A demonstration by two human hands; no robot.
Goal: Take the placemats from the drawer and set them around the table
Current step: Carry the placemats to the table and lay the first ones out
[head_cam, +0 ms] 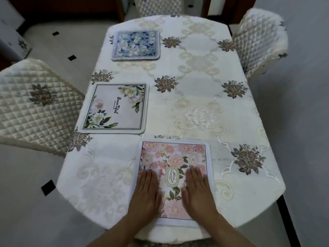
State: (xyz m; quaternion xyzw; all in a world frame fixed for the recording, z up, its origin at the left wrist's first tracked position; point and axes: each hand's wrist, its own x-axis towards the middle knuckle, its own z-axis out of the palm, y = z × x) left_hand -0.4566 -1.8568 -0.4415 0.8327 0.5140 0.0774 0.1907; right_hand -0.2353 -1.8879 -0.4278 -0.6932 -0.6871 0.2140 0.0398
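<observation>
Presses the left hand point(146, 189) flat on the pink placemat point(173, 155), fingers point(147, 175) straight and close together, gripping nothing. Lays the right hand point(197, 189) down the same way, fingers point(196, 174) straight, side by side, curled round nothing. Holds the two hands apart, with the mat's oval "GARDEN" label showing in the gap between them. Sets the left fingers over the mat's left side, outermost finger near the white border, and the right fingers just inside the right border. Points all fingertips toward the mat's far edge, well beyond them. Near edge of the mat back by the wrists, close to the near rim of the table point(267, 189). Mat flat on the white embroidered tablecloth point(195, 107), directly under both palms. Beyond the left fingertips and off to their left, apart from the pink mat: a white placemat point(114, 108) with flowers in its corners and the word "Beautiful". Farther ahead of the same fingertips, well apart: a blue flowered placemat point(136, 45) near the table's far end. Ahead of the right fingertips, tablecloth with brown flower motifs. Left of the left fingers, a quilted chair point(32, 107); far ahead and right of the right fingers, a second chair point(258, 45); past the blue mat, a third chair point(153, 6).
</observation>
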